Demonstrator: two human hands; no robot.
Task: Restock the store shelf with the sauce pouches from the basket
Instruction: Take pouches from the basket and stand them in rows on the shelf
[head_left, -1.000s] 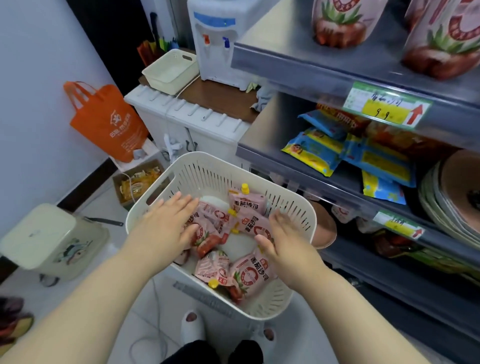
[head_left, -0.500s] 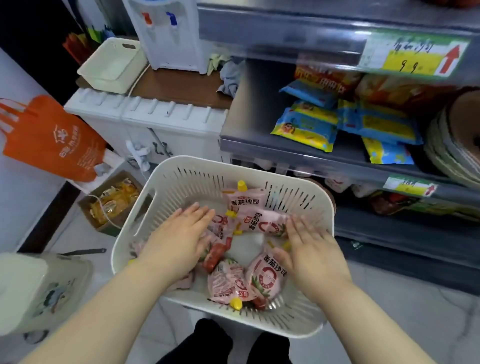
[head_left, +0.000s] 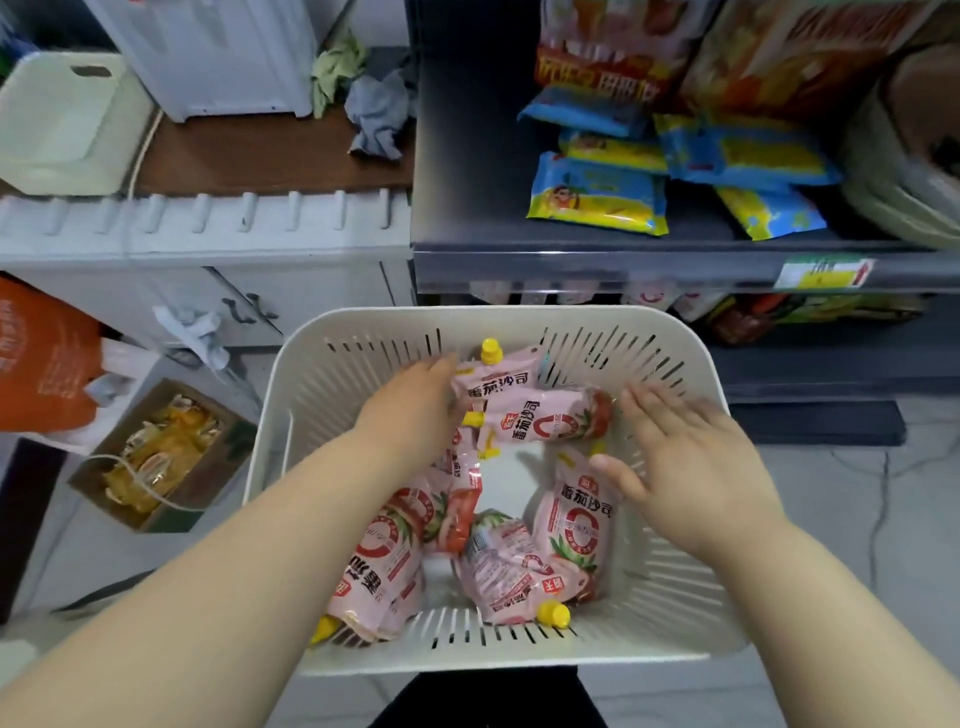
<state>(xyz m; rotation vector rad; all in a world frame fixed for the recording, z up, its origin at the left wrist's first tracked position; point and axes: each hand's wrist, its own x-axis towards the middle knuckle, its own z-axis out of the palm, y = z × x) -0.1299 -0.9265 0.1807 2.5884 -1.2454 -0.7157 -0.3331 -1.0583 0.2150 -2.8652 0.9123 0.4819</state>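
A cream slotted basket sits below me and holds several pink sauce pouches with yellow caps. One pouch lies across the far part, another stands near my right hand. My left hand reaches into the basket's far left, its fingertips on the pouches there; whether it grips one is hidden. My right hand hovers flat and spread over the right side, holding nothing. The grey store shelf is just beyond the basket.
Blue and yellow snack packs lie on the shelf, with a price tag on its edge. A white cabinet, an orange bag and a cardboard box stand to the left.
The view has tipped downward and closer to the basket. My left hand has slid farther in toward the far pouches. My right hand has lifted slightly off the pouches.
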